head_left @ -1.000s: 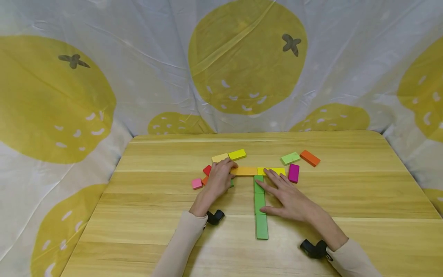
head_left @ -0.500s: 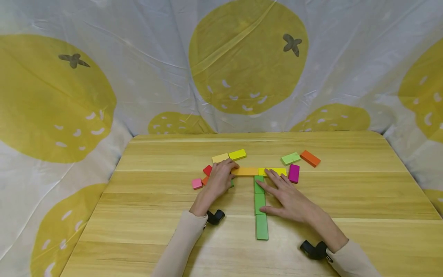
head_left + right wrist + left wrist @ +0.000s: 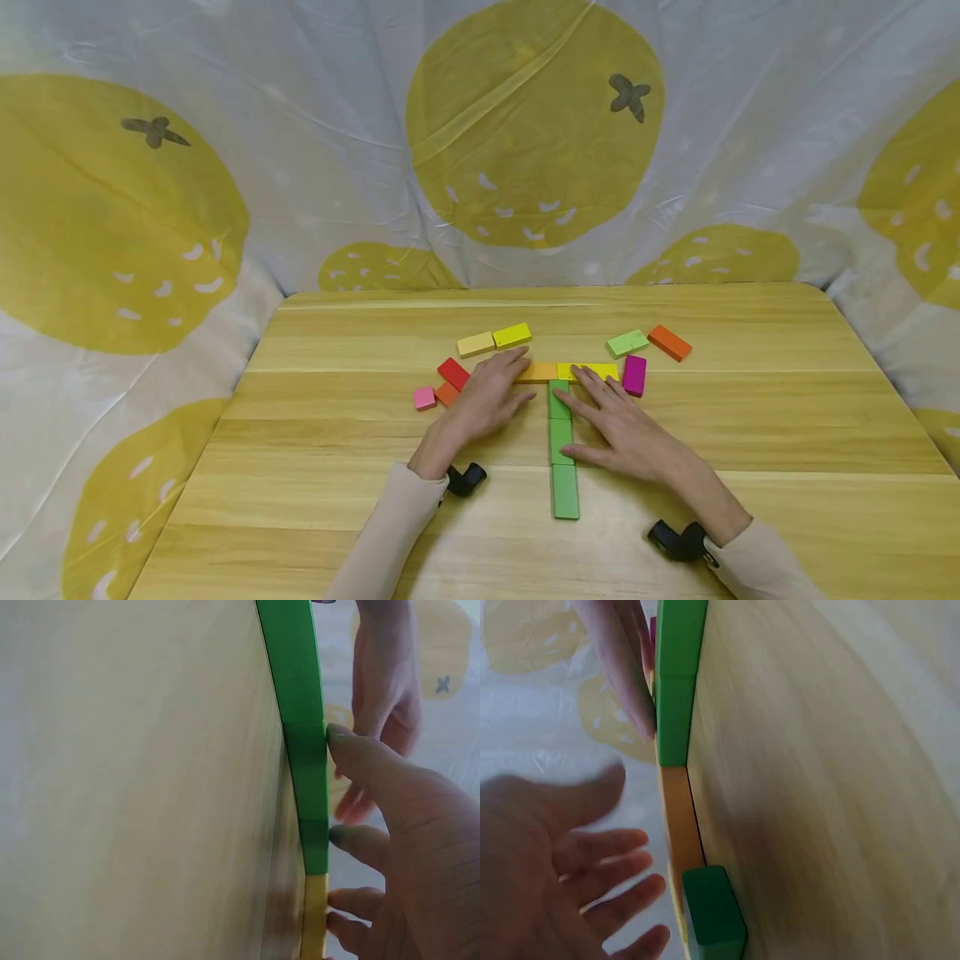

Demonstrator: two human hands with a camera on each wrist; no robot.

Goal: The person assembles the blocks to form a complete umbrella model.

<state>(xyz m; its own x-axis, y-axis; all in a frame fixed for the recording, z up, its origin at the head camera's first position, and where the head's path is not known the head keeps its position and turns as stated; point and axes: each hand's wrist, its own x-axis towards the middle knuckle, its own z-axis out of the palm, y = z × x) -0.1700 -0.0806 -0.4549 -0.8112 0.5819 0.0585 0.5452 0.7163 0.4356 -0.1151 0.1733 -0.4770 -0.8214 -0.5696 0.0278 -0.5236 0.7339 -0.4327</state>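
In the head view, three green blocks (image 3: 566, 492) stand end to end in a column. It meets a crosswise row of an orange block (image 3: 538, 372) and a long yellow block (image 3: 609, 369). My right hand (image 3: 633, 437) rests spread-fingered on the yellow block and the upper green blocks; the right wrist view shows its fingertips (image 3: 341, 731) touching them. My left hand (image 3: 487, 396) is over the left end of the orange block, thumb apart and fingers holding nothing. A separate dark green block (image 3: 715, 907) shows beside the orange one in the left wrist view; the left hand hides it from the head camera.
Left of the row lie a red block (image 3: 453, 373), an orange-red block (image 3: 447, 393) and a pink block (image 3: 424, 398). Behind are cream (image 3: 476, 344) and yellow blocks (image 3: 512, 335). Light green (image 3: 627, 343), orange (image 3: 670, 342) and magenta blocks (image 3: 634, 376) lie at right.
My left hand has let go of the orange block's left end and shifted slightly right, its thumb now spread. More of the red and cream blocks shows. The right hand has stayed in place.
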